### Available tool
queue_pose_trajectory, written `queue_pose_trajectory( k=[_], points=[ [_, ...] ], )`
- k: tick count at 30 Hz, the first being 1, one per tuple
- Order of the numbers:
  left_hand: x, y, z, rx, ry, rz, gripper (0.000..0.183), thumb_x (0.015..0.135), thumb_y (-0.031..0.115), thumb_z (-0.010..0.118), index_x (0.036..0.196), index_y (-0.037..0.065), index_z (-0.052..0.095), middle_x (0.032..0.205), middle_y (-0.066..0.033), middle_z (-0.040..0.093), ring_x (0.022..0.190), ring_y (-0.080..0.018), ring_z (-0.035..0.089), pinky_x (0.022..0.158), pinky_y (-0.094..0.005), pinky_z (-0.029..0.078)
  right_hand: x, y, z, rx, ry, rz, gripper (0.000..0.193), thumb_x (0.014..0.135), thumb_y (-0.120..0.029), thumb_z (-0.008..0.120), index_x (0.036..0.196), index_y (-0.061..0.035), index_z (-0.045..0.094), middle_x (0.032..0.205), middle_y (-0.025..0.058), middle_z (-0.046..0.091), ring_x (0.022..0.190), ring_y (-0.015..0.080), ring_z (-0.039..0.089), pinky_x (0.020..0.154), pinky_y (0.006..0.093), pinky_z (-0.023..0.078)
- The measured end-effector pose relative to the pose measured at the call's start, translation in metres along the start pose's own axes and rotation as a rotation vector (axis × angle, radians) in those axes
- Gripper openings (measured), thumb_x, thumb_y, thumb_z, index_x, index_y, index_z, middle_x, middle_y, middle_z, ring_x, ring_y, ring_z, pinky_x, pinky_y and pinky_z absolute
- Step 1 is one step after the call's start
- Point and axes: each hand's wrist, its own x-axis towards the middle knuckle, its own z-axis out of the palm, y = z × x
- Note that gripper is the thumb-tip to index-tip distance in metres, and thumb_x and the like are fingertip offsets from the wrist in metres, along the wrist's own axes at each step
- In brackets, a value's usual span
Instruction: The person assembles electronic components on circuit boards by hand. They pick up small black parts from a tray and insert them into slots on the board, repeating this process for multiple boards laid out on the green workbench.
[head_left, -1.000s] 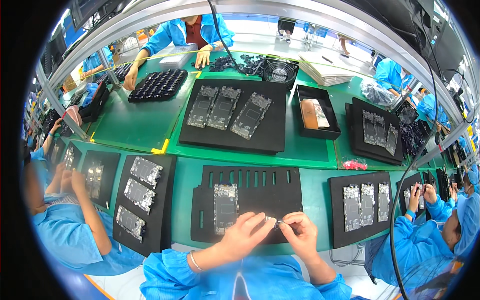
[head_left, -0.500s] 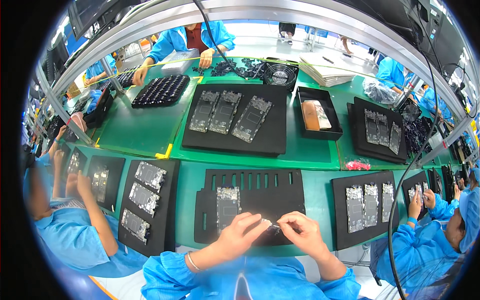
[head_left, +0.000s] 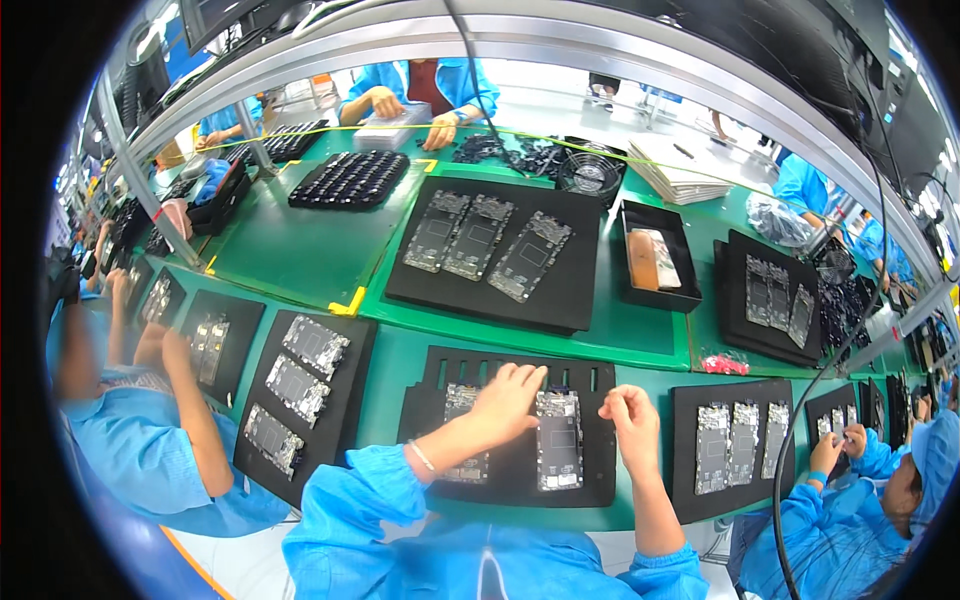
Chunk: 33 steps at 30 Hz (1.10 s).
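Observation:
Two dark circuit boards lie on a slotted black foam pad [head_left: 417, 440] in front of me. My left hand [head_left: 503, 405] reaches across the left circuit board [head_left: 462, 398], hiding its middle. Its fingers are stretched out and apart, and the thumb side is at the upper left edge of the right circuit board [head_left: 560, 445]. Just right of that board, my right hand [head_left: 632, 410] is raised with thumb and fingers pinched together. Whatever is between those fingertips, if anything, is too small to make out.
Black pads with several boards lie left [head_left: 345, 400] and right [head_left: 685, 450]. Beyond are a stacked pad with three boards [head_left: 490, 300], a black box [head_left: 690, 300] and a fan [head_left: 590, 175]. A cable [head_left: 790, 430] hangs at right; co-workers sit on both sides.
My hands, together over a small light piece before, have moved apart. The right board now shows on the pad. My left hand has gone farther forward, and the whole view has shifted.

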Motion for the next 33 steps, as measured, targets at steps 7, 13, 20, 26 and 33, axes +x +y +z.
queue_pose_trajectory(
  k=[7, 13, 20, 26, 33],
  points=[
    [-0.043, -0.039, -0.043, 0.078, -0.144, -0.180, 0.058, 0.065, 0.010, 0.078, 0.117, 0.005, 0.051, 0.115, -0.0124, 0.052, 0.115, -0.0337, 0.043, 0.096, -0.0402, 0.041, -0.030, 0.000, 0.044, 0.004, -0.220, 0.105, 0.007, 0.091, -0.006, 0.053, 0.093, 0.0001, 0.054, 0.084, 0.0055, 0.061, 0.077, 0.0129, 0.063, 0.072, 0.0252, 0.051],
    [-0.074, -0.031, -0.072, -0.168, 0.078, 0.045, 0.050, 0.066, 0.006, 0.076, 0.111, 0.007, 0.053, 0.112, -0.0104, 0.054, 0.112, -0.0322, 0.046, 0.094, -0.0400, 0.040, -0.026, 0.006, 0.104, 0.095, -0.319, 0.105, 0.015, 0.091, -0.012, 0.055, 0.097, 0.0014, 0.055, 0.087, 0.0093, 0.064, 0.081, 0.0143, 0.065, 0.072, 0.0280, 0.052],
    [-0.086, -0.032, -0.075, -0.193, 0.164, 0.121, 0.049, 0.067, 0.007, 0.076, 0.110, 0.007, 0.053, 0.112, -0.0096, 0.054, 0.111, -0.0318, 0.048, 0.093, -0.0396, 0.042, -0.033, -0.001, 0.127, 0.022, -0.309, 0.054, 0.016, 0.090, -0.013, 0.056, 0.096, 0.0020, 0.057, 0.087, 0.0087, 0.065, 0.084, 0.0129, 0.063, 0.075, 0.0271, 0.050],
    [-0.088, -0.032, -0.075, -0.199, 0.193, 0.113, 0.049, 0.066, 0.006, 0.076, 0.110, 0.007, 0.053, 0.112, -0.0096, 0.054, 0.110, -0.0311, 0.048, 0.091, -0.0386, 0.043, -0.039, -0.004, 0.125, 0.066, -0.329, 0.056, 0.017, 0.091, -0.014, 0.057, 0.098, 0.0016, 0.058, 0.088, 0.0040, 0.063, 0.081, 0.0080, 0.059, 0.073, 0.0231, 0.047],
    [-0.092, -0.034, -0.075, -0.227, 0.161, 0.146, 0.049, 0.067, 0.006, 0.076, 0.110, 0.006, 0.053, 0.112, -0.0097, 0.054, 0.112, -0.0307, 0.048, 0.094, -0.0383, 0.041, -0.036, -0.003, 0.125, 0.211, -0.401, 0.140, 0.014, 0.091, -0.012, 0.054, 0.096, 0.0007, 0.057, 0.086, 0.0053, 0.063, 0.081, 0.0116, 0.062, 0.075, 0.0255, 0.050]
  ],
)
